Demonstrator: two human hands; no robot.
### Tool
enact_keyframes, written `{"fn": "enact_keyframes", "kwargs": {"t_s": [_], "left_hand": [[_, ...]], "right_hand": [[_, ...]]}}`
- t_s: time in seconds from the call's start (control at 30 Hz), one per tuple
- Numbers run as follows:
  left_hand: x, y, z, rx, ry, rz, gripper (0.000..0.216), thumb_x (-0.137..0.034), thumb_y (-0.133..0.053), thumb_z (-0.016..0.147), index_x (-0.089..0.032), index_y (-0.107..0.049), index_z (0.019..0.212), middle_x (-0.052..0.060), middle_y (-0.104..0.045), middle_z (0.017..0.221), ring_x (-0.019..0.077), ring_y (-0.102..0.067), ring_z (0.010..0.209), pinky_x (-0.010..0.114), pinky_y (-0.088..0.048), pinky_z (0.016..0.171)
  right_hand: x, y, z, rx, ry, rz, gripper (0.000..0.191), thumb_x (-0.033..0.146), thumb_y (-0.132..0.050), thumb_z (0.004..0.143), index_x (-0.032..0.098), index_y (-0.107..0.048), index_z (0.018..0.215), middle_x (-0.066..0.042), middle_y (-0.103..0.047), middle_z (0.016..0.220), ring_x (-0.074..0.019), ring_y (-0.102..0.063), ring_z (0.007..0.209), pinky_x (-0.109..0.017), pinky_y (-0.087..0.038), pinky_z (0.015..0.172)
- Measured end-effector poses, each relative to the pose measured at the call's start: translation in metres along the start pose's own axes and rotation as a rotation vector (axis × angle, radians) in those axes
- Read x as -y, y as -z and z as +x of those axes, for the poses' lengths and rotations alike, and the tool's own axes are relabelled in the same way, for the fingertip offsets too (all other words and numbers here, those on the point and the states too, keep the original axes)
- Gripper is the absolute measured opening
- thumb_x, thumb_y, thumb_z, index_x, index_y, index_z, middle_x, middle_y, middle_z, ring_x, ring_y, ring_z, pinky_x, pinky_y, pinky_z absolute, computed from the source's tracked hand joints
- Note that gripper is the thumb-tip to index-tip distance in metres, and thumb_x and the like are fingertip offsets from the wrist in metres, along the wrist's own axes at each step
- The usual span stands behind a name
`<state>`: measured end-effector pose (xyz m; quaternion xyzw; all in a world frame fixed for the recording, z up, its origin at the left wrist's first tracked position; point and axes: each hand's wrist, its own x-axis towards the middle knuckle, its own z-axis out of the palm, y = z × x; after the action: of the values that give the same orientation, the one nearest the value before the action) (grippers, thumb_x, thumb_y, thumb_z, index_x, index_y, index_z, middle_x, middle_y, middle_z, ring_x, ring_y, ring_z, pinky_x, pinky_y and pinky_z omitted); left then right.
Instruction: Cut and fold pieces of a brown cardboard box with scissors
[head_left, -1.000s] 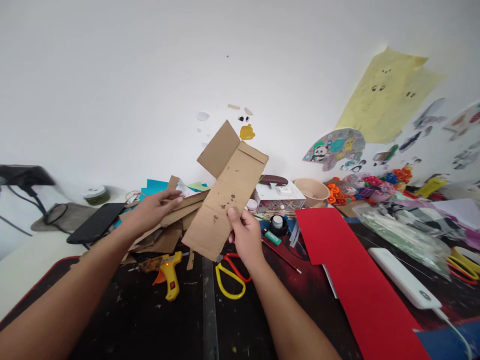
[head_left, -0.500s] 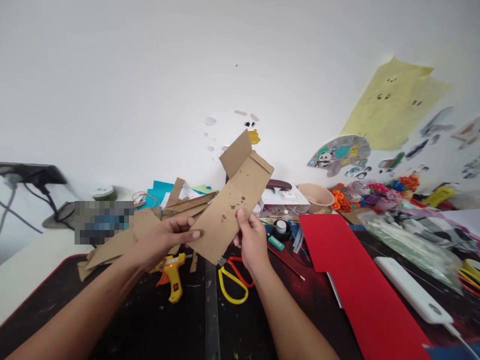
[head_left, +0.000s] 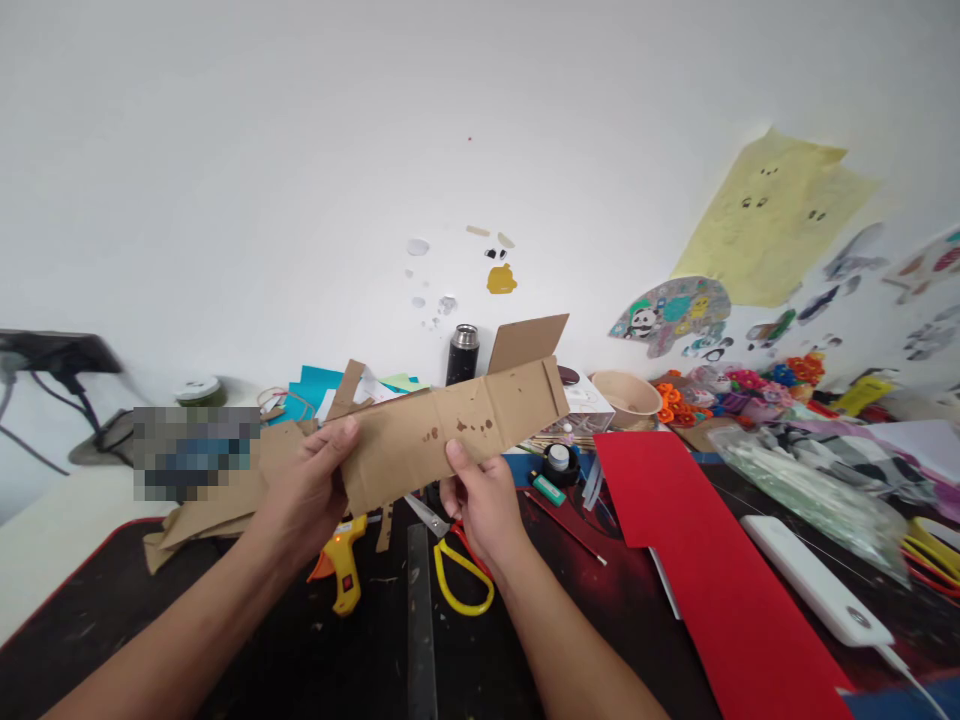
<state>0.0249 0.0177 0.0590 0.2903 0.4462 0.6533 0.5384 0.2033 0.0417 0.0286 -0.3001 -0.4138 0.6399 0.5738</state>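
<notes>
A long piece of brown cardboard (head_left: 420,430) with dark stains and a raised flap is held up above the table, nearly level. My left hand (head_left: 315,490) pinches its left end, thumb on the front face. At the lower edge near the middle, my right hand (head_left: 484,500) grips it with the thumb in front; its other fingers are partly hidden behind. Below the cardboard lie scissors (head_left: 465,585) with yellow and red handles, their blades partly showing. A yellow hot glue gun (head_left: 346,570) rests under my left hand, and a metal ruler (head_left: 421,630) lies beside the scissors.
To the right are a red sheet (head_left: 697,560), a white power strip (head_left: 817,580) and a plastic bag (head_left: 810,490). A black flask (head_left: 463,355) and a beige bowl (head_left: 626,395) stand at the back. Cardboard scraps (head_left: 217,505) lie left. A pencil (head_left: 566,528) lies near my right hand.
The cardboard has turned clockwise from a steep slant to nearly level, its far end swinging down and right. My left hand now sits at its left end. The flask has come into view.
</notes>
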Motion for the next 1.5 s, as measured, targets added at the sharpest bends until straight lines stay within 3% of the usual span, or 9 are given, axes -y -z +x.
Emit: {"fn": "enact_keyframes", "kwargs": {"t_s": [0.13, 0.37, 0.53, 0.73, 0.87, 1.07, 1.27, 1.5], "left_hand": [[0.007, -0.005, -0.003, 0.058, 0.076, -0.105, 0.048, -0.044, -0.099, 0.062, -0.016, -0.082, 0.096, 0.012, -0.084, 0.091, 0.0317, -0.078, 0.084, 0.031, -0.061, 0.059], [0.014, -0.001, 0.003, 0.055, 0.006, -0.125, 0.045, -0.043, -0.098, 0.064, -0.015, -0.084, 0.097, 0.012, -0.086, 0.095, 0.0361, -0.080, 0.096, 0.039, -0.066, 0.077], [0.012, -0.002, 0.004, 0.071, -0.006, -0.123, 0.047, -0.047, -0.101, 0.060, -0.018, -0.085, 0.094, 0.011, -0.086, 0.094, 0.0359, -0.080, 0.095, 0.037, -0.065, 0.072], [0.008, -0.002, 0.005, 0.065, -0.064, -0.117, 0.042, -0.044, -0.102, 0.059, -0.019, -0.083, 0.086, 0.008, -0.086, 0.092, 0.0306, -0.079, 0.090, 0.027, -0.057, 0.057], [0.011, -0.002, 0.004, 0.051, -0.035, -0.110, 0.041, -0.044, -0.100, 0.062, -0.018, -0.082, 0.089, 0.008, -0.086, 0.087, 0.0301, -0.079, 0.088, 0.029, -0.059, 0.061], [0.018, 0.000, 0.004, 0.028, 0.008, -0.123, 0.052, -0.047, -0.103, 0.055, -0.018, -0.081, 0.092, 0.008, -0.085, 0.088, 0.0303, -0.080, 0.091, 0.030, -0.063, 0.069], [0.016, -0.007, -0.002, 0.185, 0.095, -0.177, 0.050, -0.050, -0.101, 0.058, -0.022, -0.083, 0.095, 0.009, -0.086, 0.093, 0.0387, -0.079, 0.104, 0.041, -0.065, 0.080], [0.023, -0.008, -0.002, 0.201, 0.112, -0.180, 0.046, -0.046, -0.100, 0.062, -0.023, -0.083, 0.097, 0.008, -0.086, 0.095, 0.0383, -0.079, 0.103, 0.042, -0.065, 0.081]], "right_hand": [[0.001, -0.001, 0.000, -0.015, -0.004, 0.025, 0.053, 0.064, -0.087, 0.075, 0.017, -0.062, 0.073, 0.006, -0.052, 0.049, -0.0050, -0.034, 0.034, -0.019, -0.019, 0.033], [-0.005, -0.004, -0.003, 0.029, -0.078, 0.075, 0.057, 0.066, -0.091, 0.069, 0.016, -0.064, 0.075, 0.006, -0.054, 0.051, -0.0045, -0.035, 0.034, -0.019, -0.018, 0.033], [-0.009, -0.005, -0.004, 0.072, -0.144, 0.177, 0.056, 0.062, -0.095, 0.068, 0.014, -0.065, 0.075, 0.005, -0.057, 0.054, -0.0033, -0.036, 0.034, -0.018, -0.020, 0.034], [-0.007, -0.002, -0.001, 0.023, -0.176, 0.283, 0.063, 0.061, -0.100, 0.059, 0.017, -0.068, 0.089, 0.000, -0.070, 0.069, -0.0077, -0.050, 0.039, -0.018, -0.026, 0.034], [-0.006, 0.000, 0.000, -0.002, -0.188, 0.311, 0.059, 0.056, -0.102, 0.058, 0.017, -0.067, 0.085, 0.001, -0.069, 0.068, -0.0055, -0.046, 0.039, -0.017, -0.027, 0.035], [-0.007, 0.001, -0.001, 0.052, -0.229, 0.389, 0.052, 0.051, -0.101, 0.063, 0.018, -0.065, 0.080, 0.007, -0.059, 0.056, -0.0042, -0.035, 0.039, -0.018, -0.029, 0.038], [-0.005, -0.002, -0.007, 0.187, -0.308, 0.449, 0.051, 0.053, -0.099, 0.067, 0.016, -0.069, 0.086, 0.006, -0.063, 0.059, -0.0030, -0.033, 0.038, -0.018, -0.030, 0.040], [-0.007, -0.004, -0.009, 0.176, -0.329, 0.486, 0.047, 0.048, -0.099, 0.070, 0.016, -0.071, 0.091, 0.005, -0.068, 0.066, -0.0023, -0.031, 0.038, -0.018, -0.029, 0.039]]}}
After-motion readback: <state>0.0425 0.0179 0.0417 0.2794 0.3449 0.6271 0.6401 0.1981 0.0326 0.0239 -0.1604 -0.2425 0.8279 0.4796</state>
